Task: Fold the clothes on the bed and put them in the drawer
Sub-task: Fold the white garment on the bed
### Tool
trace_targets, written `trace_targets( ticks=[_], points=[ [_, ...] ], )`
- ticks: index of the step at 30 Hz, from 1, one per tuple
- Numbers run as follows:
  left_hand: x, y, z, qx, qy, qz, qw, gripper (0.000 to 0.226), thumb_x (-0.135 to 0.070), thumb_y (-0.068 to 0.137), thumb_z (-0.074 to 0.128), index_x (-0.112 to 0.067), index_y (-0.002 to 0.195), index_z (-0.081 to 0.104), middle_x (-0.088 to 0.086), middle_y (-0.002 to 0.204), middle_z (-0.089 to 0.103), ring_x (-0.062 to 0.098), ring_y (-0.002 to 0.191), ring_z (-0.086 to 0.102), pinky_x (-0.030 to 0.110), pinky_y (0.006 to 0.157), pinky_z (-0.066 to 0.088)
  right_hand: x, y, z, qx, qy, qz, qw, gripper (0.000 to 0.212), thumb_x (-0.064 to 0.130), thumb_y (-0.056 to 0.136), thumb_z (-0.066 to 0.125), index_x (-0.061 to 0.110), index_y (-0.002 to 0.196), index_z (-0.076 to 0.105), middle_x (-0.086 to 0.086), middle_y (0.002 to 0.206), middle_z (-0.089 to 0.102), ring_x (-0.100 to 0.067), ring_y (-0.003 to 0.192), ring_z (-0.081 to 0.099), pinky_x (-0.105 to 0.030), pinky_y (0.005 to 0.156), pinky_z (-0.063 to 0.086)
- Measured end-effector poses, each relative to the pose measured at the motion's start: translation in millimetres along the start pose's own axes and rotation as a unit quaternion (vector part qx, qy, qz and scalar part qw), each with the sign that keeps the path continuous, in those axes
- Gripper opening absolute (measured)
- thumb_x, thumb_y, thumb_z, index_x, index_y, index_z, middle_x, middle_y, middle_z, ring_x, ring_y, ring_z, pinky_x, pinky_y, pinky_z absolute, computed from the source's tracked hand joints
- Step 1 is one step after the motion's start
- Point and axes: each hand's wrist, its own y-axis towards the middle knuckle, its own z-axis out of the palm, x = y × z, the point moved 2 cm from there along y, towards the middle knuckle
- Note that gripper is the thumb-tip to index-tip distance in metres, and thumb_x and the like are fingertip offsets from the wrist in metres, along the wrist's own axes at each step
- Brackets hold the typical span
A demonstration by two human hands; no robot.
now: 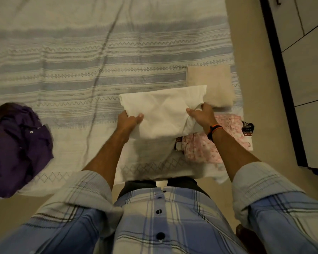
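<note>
Nearest the lens is my plaid button shirt [160, 217], sleeves rolled to the elbow, both forearms reaching forward over the bed edge. Left hand [127, 120] is clamped on the left edge of a folded white garment [162, 110], thumb on top and fingers tucked beneath. Right hand [200, 114] is clamped on the garment's right edge at 3 o'clock of it, bunching the cloth there; a dark band with an orange stripe [213, 131] sits on that wrist. The hands are apart, one on each side of the white garment, which appears raised slightly off the striped bedspread [81, 70], with a shadow below it at 6 o'clock. At 1 o'clock of the white garment, just beside it, lies a folded cream piece [211, 83]. At 4 o'clock, partly under my right forearm, lies a pink floral garment [206, 149] with a dark patterned trim, near the bed's right corner. At 9 o'clock, well apart, a crumpled purple shirt [17, 149] rests at the bed's left edge. At 2 o'clock, across a strip of floor, stands a grey cabinet [305, 70] with dark seams; whether these are drawers I cannot tell.
</note>
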Motion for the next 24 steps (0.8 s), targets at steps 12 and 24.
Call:
trace_targets(
  ticks=[12, 24],
  points=[
    [-4.0, -26.9, 98.1, -0.034, -0.015, -0.02, 0.999, 0.052, -0.012, 0.084, 0.075, -0.005, 0.132, 0.056, 0.01, 0.127, 0.063, 0.027, 0.111, 0.059, 0.04, 0.097, 0.049, -10.6, 31.5, -95.8, 0.024, 0.006, 0.001, 1.0, 0.045, 0.012, 0.085, 0.074, 0.006, 0.128, 0.061, -0.006, 0.127, 0.065, -0.025, 0.116, 0.061, -0.044, 0.104, 0.048],
    [-29.2, 4.6, 174.6, 0.01, 0.012, -0.034, 0.999, 0.053, -0.013, 0.084, 0.075, -0.006, 0.133, 0.055, 0.008, 0.126, 0.063, 0.023, 0.105, 0.059, 0.033, 0.086, 0.048, -22.5, 75.5, -160.4, -0.013, -0.002, 0.034, 0.999, 0.054, 0.022, 0.077, 0.079, 0.007, 0.126, 0.063, -0.007, 0.125, 0.066, -0.025, 0.114, 0.062, -0.045, 0.102, 0.049]
  ],
)
